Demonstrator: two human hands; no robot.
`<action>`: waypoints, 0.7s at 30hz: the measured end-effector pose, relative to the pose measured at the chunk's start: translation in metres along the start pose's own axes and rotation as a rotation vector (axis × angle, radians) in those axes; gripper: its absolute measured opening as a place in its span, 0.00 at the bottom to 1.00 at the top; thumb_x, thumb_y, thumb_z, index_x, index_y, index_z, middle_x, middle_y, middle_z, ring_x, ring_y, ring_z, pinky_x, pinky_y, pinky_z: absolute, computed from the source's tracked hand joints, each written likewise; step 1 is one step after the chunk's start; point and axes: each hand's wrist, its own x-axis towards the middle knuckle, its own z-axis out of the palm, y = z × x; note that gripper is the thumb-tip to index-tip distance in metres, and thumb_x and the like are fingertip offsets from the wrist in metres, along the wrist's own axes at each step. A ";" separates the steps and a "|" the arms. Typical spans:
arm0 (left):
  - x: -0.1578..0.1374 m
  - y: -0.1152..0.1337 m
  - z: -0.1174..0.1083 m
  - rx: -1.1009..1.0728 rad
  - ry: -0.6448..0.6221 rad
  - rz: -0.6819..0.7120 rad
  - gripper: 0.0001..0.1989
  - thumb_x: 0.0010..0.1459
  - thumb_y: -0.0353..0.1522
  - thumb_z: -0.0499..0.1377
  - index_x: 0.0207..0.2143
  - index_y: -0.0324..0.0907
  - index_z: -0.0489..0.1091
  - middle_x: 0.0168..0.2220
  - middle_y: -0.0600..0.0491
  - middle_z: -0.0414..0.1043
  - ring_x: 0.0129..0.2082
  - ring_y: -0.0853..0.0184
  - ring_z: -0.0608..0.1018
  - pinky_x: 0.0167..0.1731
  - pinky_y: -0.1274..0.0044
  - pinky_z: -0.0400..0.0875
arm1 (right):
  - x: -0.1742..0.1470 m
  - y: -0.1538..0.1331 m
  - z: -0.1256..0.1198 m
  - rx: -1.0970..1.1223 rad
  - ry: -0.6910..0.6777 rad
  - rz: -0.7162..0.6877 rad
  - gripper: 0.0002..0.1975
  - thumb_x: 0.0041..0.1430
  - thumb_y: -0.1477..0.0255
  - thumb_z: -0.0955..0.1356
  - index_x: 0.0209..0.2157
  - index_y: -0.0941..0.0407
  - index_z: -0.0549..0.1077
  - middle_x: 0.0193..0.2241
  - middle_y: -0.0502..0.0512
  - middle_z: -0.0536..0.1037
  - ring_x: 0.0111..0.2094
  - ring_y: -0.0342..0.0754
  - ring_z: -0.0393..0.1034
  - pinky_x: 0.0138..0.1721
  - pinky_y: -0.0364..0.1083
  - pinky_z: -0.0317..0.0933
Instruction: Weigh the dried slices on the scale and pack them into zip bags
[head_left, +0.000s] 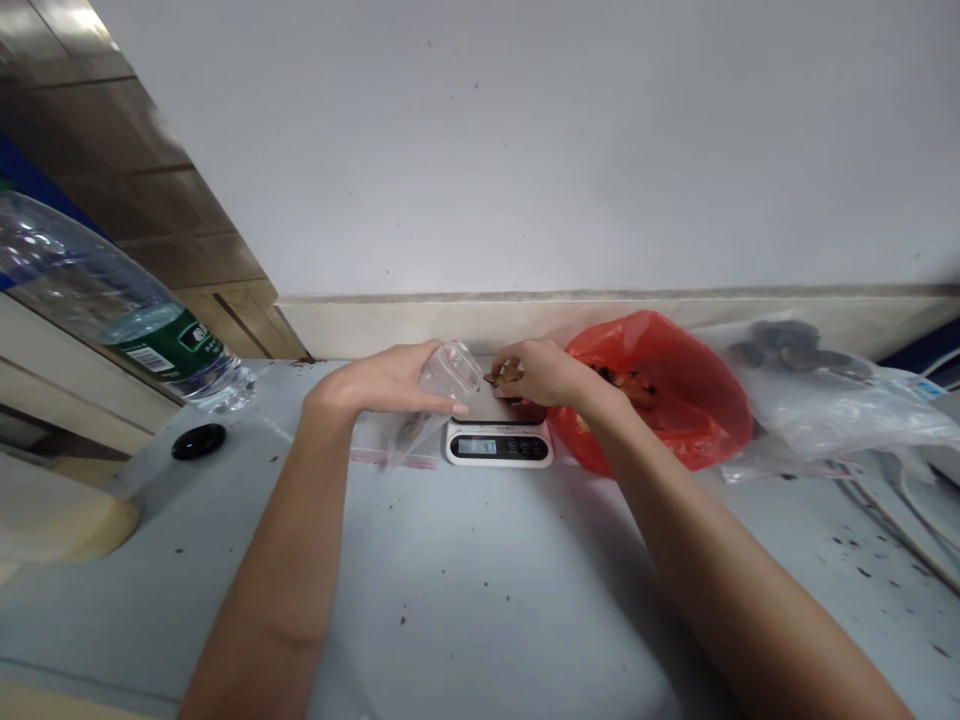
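A small white digital scale [500, 445] with a lit display stands near the wall. My left hand [401, 380] is closed on a clear zip bag [448, 372], holding it tilted at the scale's left edge. Over the scale's plate, my right hand [536, 372] pinches brown dried pieces [506, 378]; their exact kind is unclear. Right beside the scale, an open red plastic bag [675, 400] contains more brownish pieces. Another flat clear bag [367, 445] lies under and left of my left hand.
Right of the red bag lies a clear plastic bag [840, 400] with dark round pieces. At left are a water bottle [165, 330], a black oval object [199, 441] and a pale container [60, 510]. Cables [892, 520] and dark crumbs lie on the right of the table [480, 600].
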 end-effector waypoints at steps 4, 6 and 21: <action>0.001 0.005 0.001 0.042 -0.036 -0.014 0.41 0.51 0.55 0.64 0.63 0.46 0.66 0.62 0.46 0.75 0.59 0.50 0.77 0.56 0.68 0.69 | -0.002 0.003 -0.001 0.096 0.020 0.029 0.12 0.56 0.80 0.73 0.42 0.57 0.85 0.34 0.55 0.85 0.33 0.47 0.77 0.32 0.41 0.65; 0.003 0.007 0.002 0.069 -0.052 -0.021 0.40 0.51 0.54 0.63 0.63 0.46 0.67 0.63 0.45 0.74 0.60 0.50 0.76 0.56 0.68 0.69 | -0.003 0.004 -0.002 0.147 0.023 0.040 0.10 0.55 0.81 0.73 0.39 0.57 0.84 0.29 0.53 0.84 0.28 0.45 0.74 0.30 0.40 0.63; 0.010 0.011 0.008 0.040 -0.097 -0.002 0.33 0.51 0.50 0.65 0.56 0.45 0.70 0.58 0.47 0.77 0.55 0.51 0.78 0.52 0.68 0.72 | -0.012 0.015 -0.027 0.425 0.076 -0.141 0.02 0.57 0.76 0.73 0.30 0.56 0.78 0.22 0.47 0.75 0.25 0.43 0.69 0.29 0.42 0.63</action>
